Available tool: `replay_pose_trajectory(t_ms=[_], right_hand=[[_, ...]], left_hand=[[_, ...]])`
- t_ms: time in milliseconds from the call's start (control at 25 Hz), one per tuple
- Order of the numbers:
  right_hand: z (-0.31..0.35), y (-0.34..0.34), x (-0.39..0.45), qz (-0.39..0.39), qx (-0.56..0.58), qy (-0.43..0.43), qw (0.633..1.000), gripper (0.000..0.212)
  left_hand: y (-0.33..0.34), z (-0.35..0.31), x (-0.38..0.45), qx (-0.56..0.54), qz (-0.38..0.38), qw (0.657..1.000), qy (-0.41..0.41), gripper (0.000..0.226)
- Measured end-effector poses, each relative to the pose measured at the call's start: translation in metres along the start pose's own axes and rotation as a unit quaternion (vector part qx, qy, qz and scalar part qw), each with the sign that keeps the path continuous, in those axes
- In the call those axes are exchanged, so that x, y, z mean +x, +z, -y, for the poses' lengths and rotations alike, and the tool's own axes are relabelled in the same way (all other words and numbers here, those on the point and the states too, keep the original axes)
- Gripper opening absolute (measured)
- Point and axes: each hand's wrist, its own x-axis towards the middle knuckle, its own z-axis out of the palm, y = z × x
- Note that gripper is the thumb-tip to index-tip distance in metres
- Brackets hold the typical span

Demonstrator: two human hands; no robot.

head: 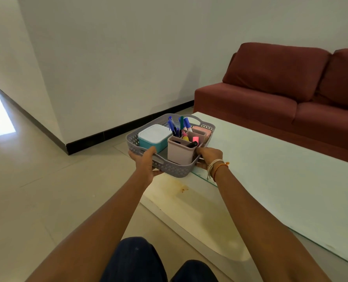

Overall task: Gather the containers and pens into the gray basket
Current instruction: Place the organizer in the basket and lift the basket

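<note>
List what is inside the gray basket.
The gray basket holds a teal lidded box, a pink container, and a mauve pen holder with pens and highlighters. The box's contents and the basket floor are hidden.

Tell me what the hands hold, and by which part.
Both hands, left and right, hold the gray basket by its near rim.

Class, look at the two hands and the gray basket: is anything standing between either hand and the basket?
Nothing visible does. The left hand already grips the gray basket at its near handle, and the right hand holds its right rim. The teal box and pen holder sit inside.
</note>
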Motion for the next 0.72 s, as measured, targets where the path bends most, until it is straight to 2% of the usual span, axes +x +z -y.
replay_pose_trajectory(t_ms=[200, 360, 480, 720], right_hand=[[-0.006, -0.008, 0.015, -0.020, -0.009, -0.040, 0.999, 0.008], [-0.023, -0.009, 0.019, -0.076, -0.057, -0.137, 0.986, 0.031], [-0.025, -0.006, 0.019, -0.096, -0.065, -0.156, 0.981, 0.034], [-0.023, 0.000, -0.002, -0.111, -0.052, -0.196, 0.973, 0.027]], left_hand=[[0.014, 0.008, 0.013, 0.008, -0.029, 1.000, 0.000, 0.095], [0.010, 0.000, 0.042, 0.007, -0.109, 0.994, 0.017, 0.073], [0.003, -0.010, 0.050, 0.005, -0.094, 0.995, 0.021, 0.054], [-0.006, -0.015, 0.031, -0.023, -0.108, 0.993, 0.043, 0.054]])
